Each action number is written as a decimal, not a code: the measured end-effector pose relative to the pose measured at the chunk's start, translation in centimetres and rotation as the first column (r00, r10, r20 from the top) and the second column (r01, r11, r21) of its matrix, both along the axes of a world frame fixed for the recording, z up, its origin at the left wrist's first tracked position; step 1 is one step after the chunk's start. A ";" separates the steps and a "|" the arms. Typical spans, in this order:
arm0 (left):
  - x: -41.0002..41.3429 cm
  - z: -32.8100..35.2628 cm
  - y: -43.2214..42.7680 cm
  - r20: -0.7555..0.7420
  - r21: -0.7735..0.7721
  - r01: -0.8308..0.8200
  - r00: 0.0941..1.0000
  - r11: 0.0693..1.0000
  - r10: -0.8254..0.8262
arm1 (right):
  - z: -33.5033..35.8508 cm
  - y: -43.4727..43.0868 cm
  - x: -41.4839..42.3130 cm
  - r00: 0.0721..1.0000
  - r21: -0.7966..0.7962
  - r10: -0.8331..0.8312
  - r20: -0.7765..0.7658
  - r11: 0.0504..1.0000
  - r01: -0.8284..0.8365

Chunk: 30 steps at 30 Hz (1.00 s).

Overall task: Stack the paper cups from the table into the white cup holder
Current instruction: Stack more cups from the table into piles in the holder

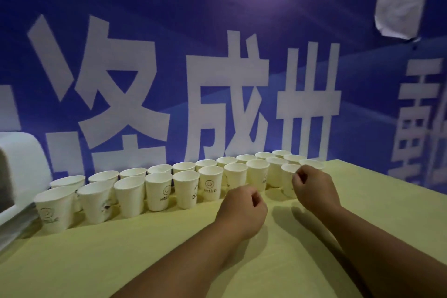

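Several white paper cups [157,191] stand upright in two rows along the back of the yellow table [121,249], some printed with a face and "HELLO". At the left edge is a white rounded object [21,164], probably the cup holder, only partly in view. My left hand [244,210] is curled into a loose fist just in front of the front row, holding nothing. My right hand [314,186] is also curled, its fingers next to the rim of a cup [289,176] near the row's right end; I cannot tell if it touches the cup.
A blue banner with large white characters [229,94] stands directly behind the cups. A crumpled white sheet [399,7] is stuck to it at the upper right. The table's right edge runs near the right end of the rows.
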<state>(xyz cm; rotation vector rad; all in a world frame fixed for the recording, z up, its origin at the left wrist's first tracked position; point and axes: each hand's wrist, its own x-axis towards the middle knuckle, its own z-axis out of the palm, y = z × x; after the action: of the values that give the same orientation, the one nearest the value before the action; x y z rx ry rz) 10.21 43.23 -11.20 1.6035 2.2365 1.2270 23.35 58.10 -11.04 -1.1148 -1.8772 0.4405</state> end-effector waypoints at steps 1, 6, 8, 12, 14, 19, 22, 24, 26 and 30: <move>0.5 -0.5 1.3 0.042 -0.020 0.012 0.999 1.000 -0.011 | -0.3 0.9 0.6 0.999 0.001 -0.034 -0.006 0.999 0.034; 2.3 -1.8 6.8 -0.002 -0.117 0.057 0.998 0.992 -0.057 | -2.0 3.5 1.9 0.999 -0.131 -0.012 -0.044 0.991 0.006; 2.6 -1.7 8.5 -0.125 -0.181 0.074 0.987 0.981 -0.097 | -2.3 4.4 2.1 1.000 -0.163 0.016 -0.019 0.986 -0.019; 3.7 -1.7 11.1 -0.284 -0.199 0.034 0.955 0.979 -0.091 | -2.7 5.6 2.3 0.999 -0.242 0.036 0.003 0.970 -0.034; 4.5 -2.0 11.8 -0.318 -0.144 -0.003 0.947 0.990 -0.044 | -2.8 5.9 2.3 1.000 -0.195 -0.020 -0.014 0.981 0.017; 4.5 -1.9 11.8 -0.279 0.045 -0.057 0.958 0.997 0.067 | -2.3 5.7 2.5 0.981 -0.116 -0.168 -0.098 0.981 0.157; 3.5 -1.3 10.2 -0.262 0.091 -0.081 0.959 0.993 0.103 | -1.9 5.2 2.7 0.978 -0.128 -0.135 -0.158 0.985 0.115; 2.8 -0.8 8.3 -0.272 0.110 -0.100 0.954 0.989 0.127 | -1.5 4.4 2.7 0.980 -0.142 -0.088 -0.177 0.988 0.063; 2.1 -0.4 5.9 -0.306 0.131 -0.126 0.938 0.983 0.161 | -1.3 3.4 2.6 0.982 -0.137 -0.027 -0.188 0.991 0.001; -0.2 0.9 0.9 -0.312 0.158 -0.198 0.919 0.967 0.239 | -0.3 0.4 1.3 0.990 -0.136 0.115 -0.085 0.983 -0.126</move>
<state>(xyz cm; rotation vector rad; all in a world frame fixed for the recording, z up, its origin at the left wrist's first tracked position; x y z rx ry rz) 10.06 44.16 -10.31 1.7545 2.6567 1.2491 24.62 58.49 -11.36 -1.0635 -1.8749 0.6857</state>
